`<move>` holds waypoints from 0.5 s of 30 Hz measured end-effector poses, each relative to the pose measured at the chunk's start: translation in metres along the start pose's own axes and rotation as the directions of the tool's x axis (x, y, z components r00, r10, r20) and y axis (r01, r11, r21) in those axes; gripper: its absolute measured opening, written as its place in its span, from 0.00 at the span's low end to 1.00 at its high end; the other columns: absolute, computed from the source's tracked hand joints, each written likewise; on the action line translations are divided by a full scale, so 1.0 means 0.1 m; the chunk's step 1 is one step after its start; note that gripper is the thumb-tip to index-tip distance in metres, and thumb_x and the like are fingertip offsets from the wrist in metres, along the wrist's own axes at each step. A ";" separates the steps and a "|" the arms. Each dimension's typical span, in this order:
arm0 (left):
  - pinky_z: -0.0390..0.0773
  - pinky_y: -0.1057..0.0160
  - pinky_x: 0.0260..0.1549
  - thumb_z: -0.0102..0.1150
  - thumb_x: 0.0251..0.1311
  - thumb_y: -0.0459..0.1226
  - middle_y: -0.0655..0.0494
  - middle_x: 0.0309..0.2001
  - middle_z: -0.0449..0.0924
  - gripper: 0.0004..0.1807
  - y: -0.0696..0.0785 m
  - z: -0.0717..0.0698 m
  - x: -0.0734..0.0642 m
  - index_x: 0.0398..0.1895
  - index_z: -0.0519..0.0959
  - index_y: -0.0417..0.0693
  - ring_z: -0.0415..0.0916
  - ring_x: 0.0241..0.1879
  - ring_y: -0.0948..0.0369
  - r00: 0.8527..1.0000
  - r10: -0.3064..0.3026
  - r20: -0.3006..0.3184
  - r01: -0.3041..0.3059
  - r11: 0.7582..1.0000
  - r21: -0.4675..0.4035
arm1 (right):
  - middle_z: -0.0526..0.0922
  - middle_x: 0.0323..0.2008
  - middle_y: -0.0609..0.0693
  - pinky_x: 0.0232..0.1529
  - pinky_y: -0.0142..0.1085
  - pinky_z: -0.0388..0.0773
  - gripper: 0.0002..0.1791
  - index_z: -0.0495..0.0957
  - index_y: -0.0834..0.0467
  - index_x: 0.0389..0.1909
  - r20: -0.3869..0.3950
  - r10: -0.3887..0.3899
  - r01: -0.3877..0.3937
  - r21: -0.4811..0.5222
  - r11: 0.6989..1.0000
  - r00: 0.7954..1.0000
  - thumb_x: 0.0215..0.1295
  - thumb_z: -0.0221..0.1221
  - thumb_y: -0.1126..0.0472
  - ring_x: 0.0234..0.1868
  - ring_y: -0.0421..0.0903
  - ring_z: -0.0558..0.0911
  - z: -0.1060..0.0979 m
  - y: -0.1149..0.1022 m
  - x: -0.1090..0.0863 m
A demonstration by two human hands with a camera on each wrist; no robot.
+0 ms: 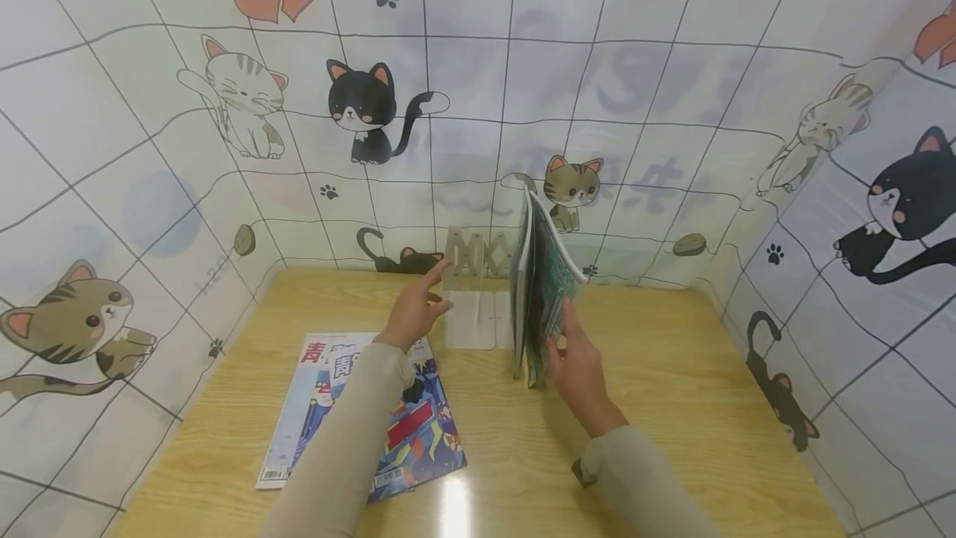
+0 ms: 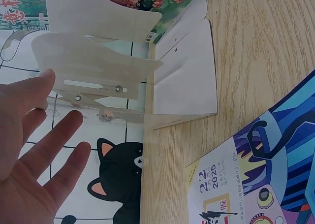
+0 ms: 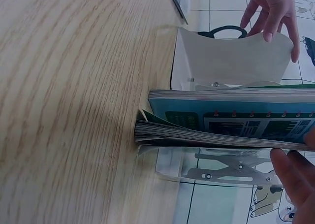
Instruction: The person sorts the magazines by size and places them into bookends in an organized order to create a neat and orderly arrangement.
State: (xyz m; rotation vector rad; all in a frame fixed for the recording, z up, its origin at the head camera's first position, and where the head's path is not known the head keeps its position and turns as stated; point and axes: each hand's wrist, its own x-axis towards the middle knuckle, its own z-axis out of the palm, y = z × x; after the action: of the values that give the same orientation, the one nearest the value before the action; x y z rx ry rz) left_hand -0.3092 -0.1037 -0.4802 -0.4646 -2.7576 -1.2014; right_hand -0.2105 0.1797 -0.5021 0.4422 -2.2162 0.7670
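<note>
A white expandable book stand [image 1: 469, 320] with upright end plates stands toward the back of the table. Several magazines [image 1: 548, 281] stand upright in its right part, their lower pages fanned apart. My right hand [image 1: 578, 364] pinches one magazine near its front edge, thumb and fingers on opposite faces, as the right wrist view [image 3: 295, 172] shows. At the stand's left end plate [image 2: 93, 61], my left hand [image 1: 414, 310] has its fingers spread and fairly straight, fingertips right at the plate's edge. It holds nothing.
Overlapping magazines [image 1: 418, 438] with colourful covers lie flat on the wooden table [image 1: 657, 388], left of the stand and partly under the left sleeve [image 1: 343, 447]. A cat-patterned wall covering [image 1: 478, 106] rises behind the table and along both sides.
</note>
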 end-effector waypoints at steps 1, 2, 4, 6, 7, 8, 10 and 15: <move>0.80 0.50 0.44 0.65 0.61 0.36 0.49 0.67 0.68 0.44 0.00 0.00 0.00 0.75 0.54 0.74 0.81 0.45 0.53 1.000 -0.001 -0.002 0.001 1.000 0.001 | 0.73 0.59 0.69 0.26 0.41 0.82 0.44 0.55 0.63 0.73 -0.002 -0.006 0.006 -0.009 1.000 1.000 0.56 0.64 0.74 0.29 0.57 0.85 0.01 0.00 0.01; 0.80 0.50 0.44 0.65 0.61 0.36 0.49 0.67 0.68 0.45 0.00 0.00 0.00 0.74 0.54 0.75 0.81 0.45 0.53 1.000 -0.001 -0.003 0.001 1.000 0.001 | 0.73 0.59 0.69 0.26 0.41 0.82 0.45 0.55 0.63 0.73 -0.007 -0.017 0.017 -0.019 1.000 1.000 0.56 0.65 0.74 0.29 0.57 0.85 0.03 0.01 0.02; 0.79 0.51 0.44 0.65 0.61 0.36 0.49 0.67 0.68 0.45 0.00 0.00 0.00 0.74 0.53 0.79 0.81 0.45 0.53 1.000 -0.001 -0.004 0.001 1.000 0.001 | 0.72 0.60 0.68 0.28 0.42 0.83 0.45 0.55 0.63 0.74 -0.002 -0.028 0.028 -0.038 0.999 1.000 0.56 0.65 0.73 0.29 0.56 0.85 0.05 0.01 0.05; 0.79 0.51 0.44 0.65 0.61 0.36 0.49 0.67 0.68 0.46 0.00 0.00 0.00 0.74 0.53 0.80 0.81 0.46 0.53 1.000 -0.002 -0.005 0.002 1.000 0.000 | 0.72 0.61 0.67 0.29 0.42 0.83 0.45 0.54 0.61 0.74 0.018 -0.021 0.022 -0.056 0.998 1.000 0.57 0.65 0.72 0.30 0.55 0.85 0.07 0.01 0.07; 0.79 0.51 0.44 0.65 0.61 0.36 0.49 0.67 0.68 0.46 0.00 0.00 0.00 0.74 0.53 0.80 0.81 0.46 0.53 1.000 -0.002 -0.004 0.002 1.000 0.000 | 0.72 0.61 0.67 0.30 0.42 0.83 0.45 0.53 0.60 0.75 0.028 -0.017 0.019 -0.061 0.998 0.999 0.57 0.65 0.72 0.30 0.54 0.85 0.08 0.01 0.08; 0.80 0.50 0.44 0.65 0.61 0.36 0.49 0.67 0.68 0.46 0.00 0.00 0.00 0.74 0.53 0.80 0.81 0.46 0.53 1.000 -0.001 -0.003 0.001 1.000 -0.002 | 0.73 0.60 0.67 0.31 0.42 0.83 0.46 0.53 0.60 0.75 0.036 -0.015 0.018 -0.067 0.998 0.999 0.58 0.65 0.72 0.31 0.54 0.85 0.08 0.01 0.09; 0.79 0.50 0.44 0.65 0.61 0.36 0.49 0.67 0.68 0.45 -0.01 0.00 -0.01 0.74 0.53 0.79 0.81 0.46 0.53 1.000 0.000 0.000 0.000 1.000 -0.006 | 0.74 0.59 0.67 0.31 0.42 0.83 0.46 0.53 0.59 0.75 0.048 -0.014 0.017 -0.069 0.997 0.999 0.58 0.65 0.72 0.33 0.55 0.84 0.10 0.00 0.10; 0.79 0.50 0.45 0.65 0.61 0.36 0.50 0.67 0.68 0.45 -0.01 0.00 -0.01 0.73 0.53 0.80 0.81 0.46 0.53 1.000 0.001 -0.001 -0.001 1.000 -0.005 | 0.75 0.58 0.67 0.32 0.41 0.83 0.46 0.54 0.59 0.74 0.065 -0.031 0.035 -0.062 0.997 0.997 0.57 0.66 0.72 0.37 0.58 0.84 0.13 0.00 0.13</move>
State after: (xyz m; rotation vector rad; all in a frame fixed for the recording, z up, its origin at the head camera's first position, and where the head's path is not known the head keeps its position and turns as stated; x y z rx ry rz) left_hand -0.3090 -0.1050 -0.4809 -0.4649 -2.7533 -1.2090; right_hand -0.2263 0.1699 -0.4995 0.4769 -2.2803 0.6724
